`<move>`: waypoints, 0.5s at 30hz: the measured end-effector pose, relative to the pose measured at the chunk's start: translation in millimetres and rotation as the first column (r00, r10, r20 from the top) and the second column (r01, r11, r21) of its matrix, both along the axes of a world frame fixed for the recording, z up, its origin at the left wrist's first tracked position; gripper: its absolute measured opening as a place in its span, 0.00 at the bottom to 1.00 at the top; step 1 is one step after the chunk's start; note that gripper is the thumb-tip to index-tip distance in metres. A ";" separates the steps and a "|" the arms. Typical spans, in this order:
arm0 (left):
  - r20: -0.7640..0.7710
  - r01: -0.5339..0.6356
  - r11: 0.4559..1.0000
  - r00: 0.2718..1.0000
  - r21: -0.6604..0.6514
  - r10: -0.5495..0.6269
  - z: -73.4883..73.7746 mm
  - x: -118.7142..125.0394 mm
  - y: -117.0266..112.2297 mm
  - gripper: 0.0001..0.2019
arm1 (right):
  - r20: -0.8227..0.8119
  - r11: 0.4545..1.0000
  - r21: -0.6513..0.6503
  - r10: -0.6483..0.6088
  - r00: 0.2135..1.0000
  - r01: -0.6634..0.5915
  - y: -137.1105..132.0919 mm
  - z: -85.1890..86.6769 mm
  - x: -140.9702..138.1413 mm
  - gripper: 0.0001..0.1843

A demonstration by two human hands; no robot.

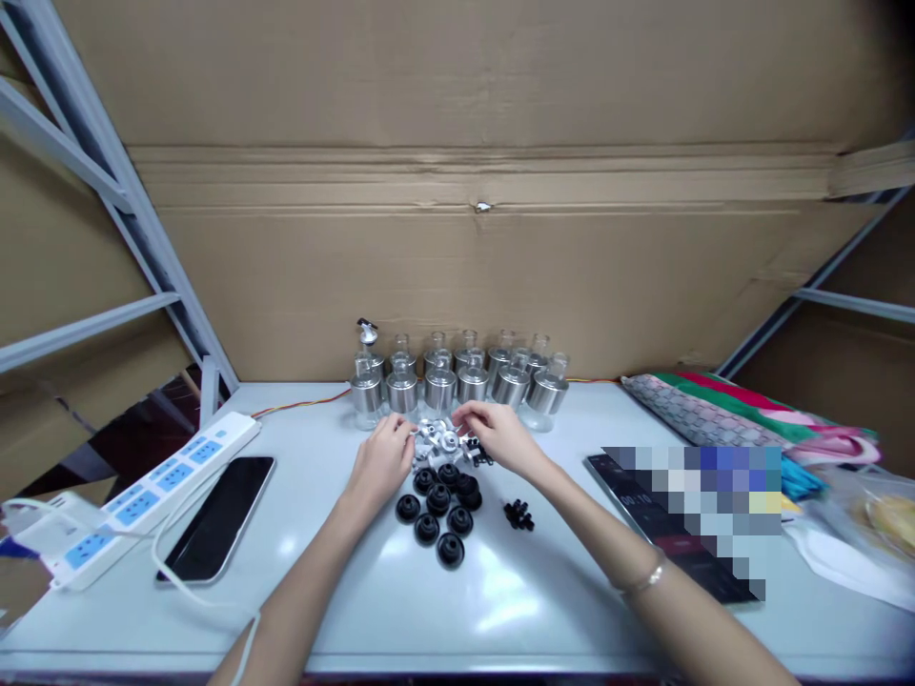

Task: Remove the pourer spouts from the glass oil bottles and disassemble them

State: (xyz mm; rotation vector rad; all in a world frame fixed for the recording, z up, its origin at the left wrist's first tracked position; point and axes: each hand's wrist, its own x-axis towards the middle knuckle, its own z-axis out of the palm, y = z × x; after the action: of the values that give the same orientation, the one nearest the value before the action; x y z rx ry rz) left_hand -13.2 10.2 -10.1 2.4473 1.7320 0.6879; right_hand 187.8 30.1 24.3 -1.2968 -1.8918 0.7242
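Observation:
A pile of shiny silver metal fittings (441, 440) lies mid-table, between my two hands. My left hand (384, 455) is at its left edge, fingers curled together with the tips at the fittings; what they pinch is too small to make out. From the right, my right hand (497, 436) reaches over the pile with bent, closed fingertips, and their contents cannot be made out either. Several round black stepped caps (438, 499) sit just in front of the fittings. Small black pieces (519, 515) form a cluster to the right, and more small black parts (480, 452) lie under my right hand.
Glass bottles with silver bands (439, 389) stand in two rows behind; one has a silver-and-black top (367, 332). At left are a power strip (153, 495), a white cable (207, 602) and a phone (218, 519). A dark timer tablet (643, 505) and folded cloth (743, 405) lie right.

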 end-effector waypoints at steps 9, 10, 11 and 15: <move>-0.014 -0.012 0.997 1.000 -0.070 0.011 0.8 2.5 -3.1 0.12 | 0.104 0.989 -0.138 -0.048 0.993 0.062 -7.5 -13.1 20.3 0.11; -0.009 -0.015 0.997 1.000 -0.076 0.014 0.6 2.9 -3.1 0.12 | 0.102 0.986 -0.161 -0.036 0.994 0.053 -9.5 -17.0 18.8 0.12; -0.004 -0.015 0.997 1.000 -0.080 0.015 0.0 3.1 -2.7 0.12 | 0.093 0.982 -0.183 -0.025 0.995 0.042 -10.9 -20.4 16.3 0.12; 0.020 -0.006 0.997 1.000 -0.083 0.007 -2.8 2.6 0.1 0.12 | 0.036 0.969 -0.248 0.030 0.999 -0.020 -13.5 -28.6 4.0 0.13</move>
State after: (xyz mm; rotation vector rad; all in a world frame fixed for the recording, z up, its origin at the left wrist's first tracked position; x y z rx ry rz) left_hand -10.7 10.3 -12.9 2.3732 1.7257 0.6254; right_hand 191.8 16.6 -4.3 -1.4514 -1.8975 0.9800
